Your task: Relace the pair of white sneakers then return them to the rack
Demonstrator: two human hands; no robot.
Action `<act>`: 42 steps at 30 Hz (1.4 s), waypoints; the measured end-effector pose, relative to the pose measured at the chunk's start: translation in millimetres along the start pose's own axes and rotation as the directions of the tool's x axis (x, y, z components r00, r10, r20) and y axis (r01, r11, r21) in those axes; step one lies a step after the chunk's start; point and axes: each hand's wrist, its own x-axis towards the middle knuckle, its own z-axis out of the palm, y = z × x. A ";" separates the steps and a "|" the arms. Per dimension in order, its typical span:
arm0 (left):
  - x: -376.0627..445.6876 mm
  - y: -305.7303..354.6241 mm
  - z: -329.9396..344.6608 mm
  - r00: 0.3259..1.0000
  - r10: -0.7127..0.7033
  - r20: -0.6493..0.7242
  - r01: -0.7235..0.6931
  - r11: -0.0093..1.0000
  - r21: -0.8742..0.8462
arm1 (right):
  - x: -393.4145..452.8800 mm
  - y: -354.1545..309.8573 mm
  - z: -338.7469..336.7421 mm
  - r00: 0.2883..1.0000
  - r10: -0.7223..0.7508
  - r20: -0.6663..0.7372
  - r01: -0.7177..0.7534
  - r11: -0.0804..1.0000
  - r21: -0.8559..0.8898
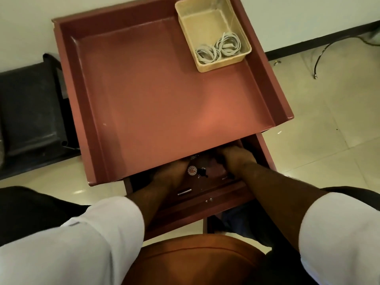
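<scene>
Rolled white sleeves [82,239] frame my forearms nearest the lens. Both reach under the tabletop's near lip: my left hand [170,175] and right hand [236,157] are half hidden, so I cannot tell whether the fingers grip anything. Outward at 1 o'clock, two coiled laces [218,49] lie in a beige basket [242,29] on the red desk [154,89]. No white sneakers are visible. Risk, by my judgement: groping unseen, my knuckles could catch the lip.
</scene>
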 end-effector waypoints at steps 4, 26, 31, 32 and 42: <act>-48.4 -7.3 -0.6 0.988 -0.146 0.041 0.139 0.982 0.131 | -41.3 -15.0 -6.4 0.965 -0.143 0.219 0.086 0.964 0.251; -120.6 -11.5 -80.8 0.932 -0.136 -0.335 0.198 0.967 0.158 | -65.2 -110.2 -29.3 0.806 -0.408 -0.429 0.194 0.866 -0.461; -104.2 -24.8 -96.5 0.940 -0.181 -0.288 0.225 0.966 0.128 | -50.8 -128.9 -36.1 0.855 -0.360 -0.374 0.187 0.886 -0.424; -99.8 -26.4 -99.9 0.932 -0.184 -0.313 0.226 0.969 0.103 | -52.2 -130.4 -40.6 0.864 -0.359 -0.353 0.210 0.894 -0.395; -51.2 -50.0 -153.7 0.916 -0.373 -0.145 0.352 0.924 -0.150 | 7.8 -154.7 -120.0 0.909 -0.399 -0.119 0.372 0.907 -0.199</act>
